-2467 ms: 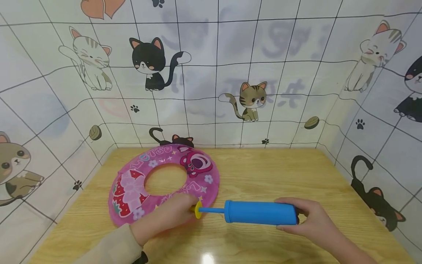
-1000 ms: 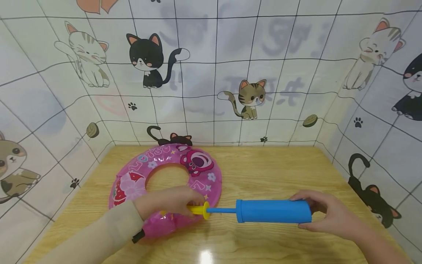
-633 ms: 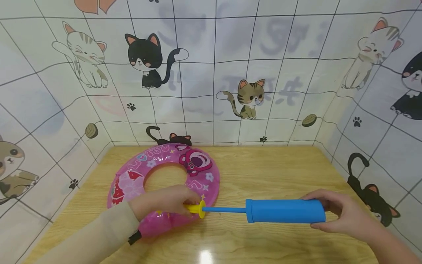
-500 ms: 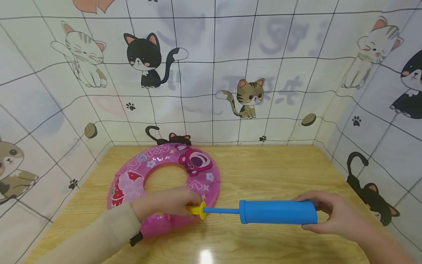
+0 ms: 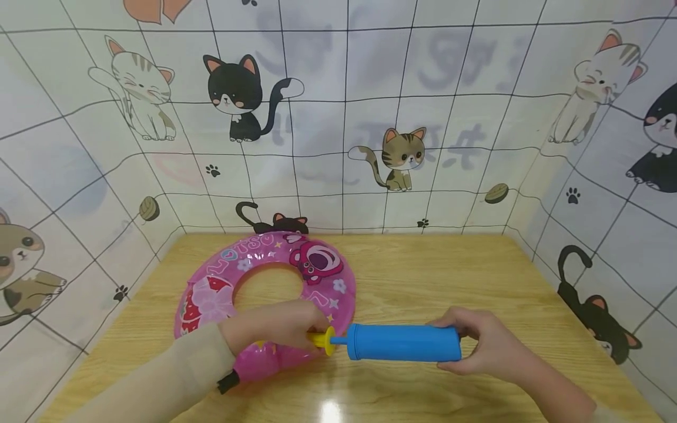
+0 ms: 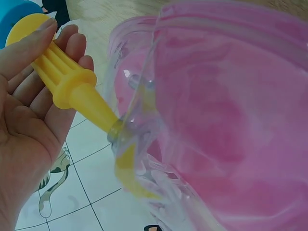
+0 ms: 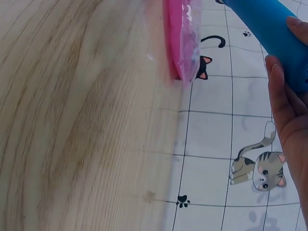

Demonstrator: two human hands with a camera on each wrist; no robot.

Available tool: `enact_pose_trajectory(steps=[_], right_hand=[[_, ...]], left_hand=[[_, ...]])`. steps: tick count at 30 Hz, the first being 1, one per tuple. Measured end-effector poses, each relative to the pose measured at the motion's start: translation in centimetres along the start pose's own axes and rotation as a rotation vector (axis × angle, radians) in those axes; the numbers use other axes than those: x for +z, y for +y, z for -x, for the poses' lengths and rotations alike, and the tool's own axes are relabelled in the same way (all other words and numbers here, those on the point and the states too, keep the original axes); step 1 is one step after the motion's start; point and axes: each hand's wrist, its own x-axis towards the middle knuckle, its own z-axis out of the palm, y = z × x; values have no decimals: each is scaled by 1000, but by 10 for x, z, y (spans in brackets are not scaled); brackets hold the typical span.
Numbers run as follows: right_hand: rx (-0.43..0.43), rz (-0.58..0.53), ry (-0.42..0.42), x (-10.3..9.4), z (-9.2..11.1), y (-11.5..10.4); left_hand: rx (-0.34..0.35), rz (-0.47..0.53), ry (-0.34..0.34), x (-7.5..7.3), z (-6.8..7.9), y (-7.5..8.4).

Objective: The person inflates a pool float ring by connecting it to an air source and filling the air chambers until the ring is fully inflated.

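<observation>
A blue hand pump point(image 5: 404, 342) lies level across the head view, a short stretch of its thin rod showing at the left end. My right hand point(image 5: 483, 343) grips the barrel's right end between thumb and fingers. My left hand point(image 5: 296, 322) pinches the yellow nozzle piece point(image 6: 67, 79) at the other end. In the left wrist view its tapered tip sits in the clear valve point(image 6: 115, 131) of a pink swim ring point(image 5: 325, 261). The ring looks plump, with strawberry and bear prints; my left forearm hides part of its near side.
A wood-grain table point(image 5: 439, 276) carries the ring on its left half. Behind and at both sides stands a white gridded backdrop point(image 5: 317, 129) printed with cartoon cats. A black strap end point(image 5: 228, 382) shows under the left sleeve.
The right hand and blue barrel went right, drawing out the rod, then came back left, so less rod shows now. The left hand stays at the ring with the yellow piece.
</observation>
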Motion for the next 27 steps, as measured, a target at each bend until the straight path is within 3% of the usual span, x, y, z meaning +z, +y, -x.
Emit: enact_pose_trajectory(steps=[5,13,18,27], right_hand=[[4,2,-3,11,-10,-2],[103,12,-18,17,-13,-8],[115,70,-22,4,-7,-9],[139,27,-33,-30,12,-1]], left_hand=[[2,-11,-12,-1,-2,3],[11,27,-71,-6,-4,2],[-4,28,-131,-11,-2,-6],[-46,137,-234,-16,6,-17]])
